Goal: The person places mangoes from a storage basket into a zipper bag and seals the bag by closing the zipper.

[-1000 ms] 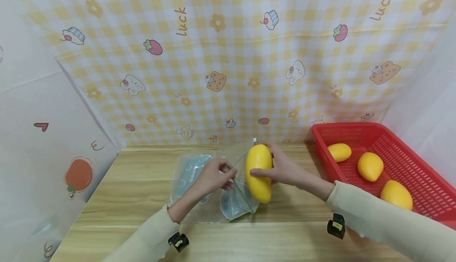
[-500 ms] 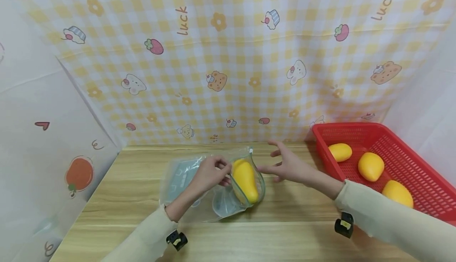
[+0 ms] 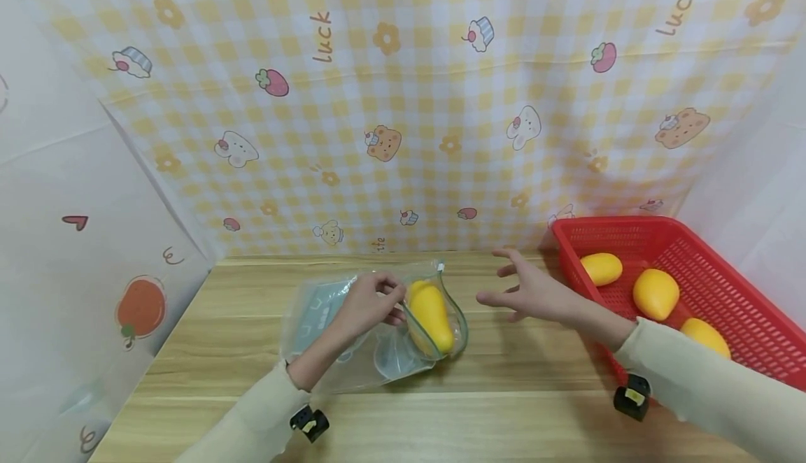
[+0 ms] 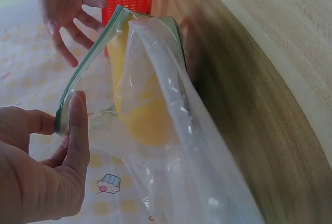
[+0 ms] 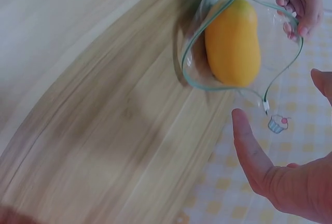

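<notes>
Right of bag (image 3: 395, 361), fruits (image 3: 655, 295), head view only

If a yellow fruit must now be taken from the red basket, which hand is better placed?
Probably the right hand: it holds nothing and is nearer the red basket, while the left hand pinches the edge of the plastic bag.

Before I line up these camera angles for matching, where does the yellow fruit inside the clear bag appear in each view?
Head: the yellow fruit is below and slightly right of centre.
Left wrist: the yellow fruit is slightly left of centre.
Right wrist: the yellow fruit is above and right of centre.
Shared landmark: the bag's green rim.
</notes>
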### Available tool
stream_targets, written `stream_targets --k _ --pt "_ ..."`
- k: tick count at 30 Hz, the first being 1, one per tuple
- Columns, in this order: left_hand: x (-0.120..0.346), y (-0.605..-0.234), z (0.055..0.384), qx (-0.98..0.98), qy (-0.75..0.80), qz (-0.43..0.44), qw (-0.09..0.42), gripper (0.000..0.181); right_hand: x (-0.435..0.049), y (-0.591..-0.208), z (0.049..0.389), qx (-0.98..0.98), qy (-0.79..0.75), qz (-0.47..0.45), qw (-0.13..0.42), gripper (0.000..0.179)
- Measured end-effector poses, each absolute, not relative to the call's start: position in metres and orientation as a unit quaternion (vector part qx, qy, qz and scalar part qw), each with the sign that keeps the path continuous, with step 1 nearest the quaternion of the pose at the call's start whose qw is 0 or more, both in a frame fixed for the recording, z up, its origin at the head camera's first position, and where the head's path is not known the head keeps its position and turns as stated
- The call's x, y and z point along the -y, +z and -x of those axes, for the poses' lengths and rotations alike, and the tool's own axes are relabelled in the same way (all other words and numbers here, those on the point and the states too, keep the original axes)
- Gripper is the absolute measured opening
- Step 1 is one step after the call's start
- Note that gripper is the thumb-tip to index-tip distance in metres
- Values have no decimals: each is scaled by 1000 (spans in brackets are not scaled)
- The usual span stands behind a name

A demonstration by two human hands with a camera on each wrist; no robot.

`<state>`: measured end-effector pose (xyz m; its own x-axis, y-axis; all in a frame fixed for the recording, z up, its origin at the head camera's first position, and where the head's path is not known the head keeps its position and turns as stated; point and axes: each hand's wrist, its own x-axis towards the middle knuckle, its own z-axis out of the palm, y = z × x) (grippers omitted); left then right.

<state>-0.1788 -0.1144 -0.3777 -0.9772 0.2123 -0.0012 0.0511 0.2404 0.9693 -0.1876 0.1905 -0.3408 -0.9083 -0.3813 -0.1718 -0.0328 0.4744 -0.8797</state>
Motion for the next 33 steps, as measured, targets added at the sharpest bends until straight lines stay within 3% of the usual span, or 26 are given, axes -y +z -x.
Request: stream_targets --k 22,33 --pt "116 -371 180 -780 614 -92 79 17 -208 -345 184 -836 -496 131 192 98" --pt "122 -358 183 -755 647 -71 78 22 -219 -342 185 -845 -489 127 176 97"
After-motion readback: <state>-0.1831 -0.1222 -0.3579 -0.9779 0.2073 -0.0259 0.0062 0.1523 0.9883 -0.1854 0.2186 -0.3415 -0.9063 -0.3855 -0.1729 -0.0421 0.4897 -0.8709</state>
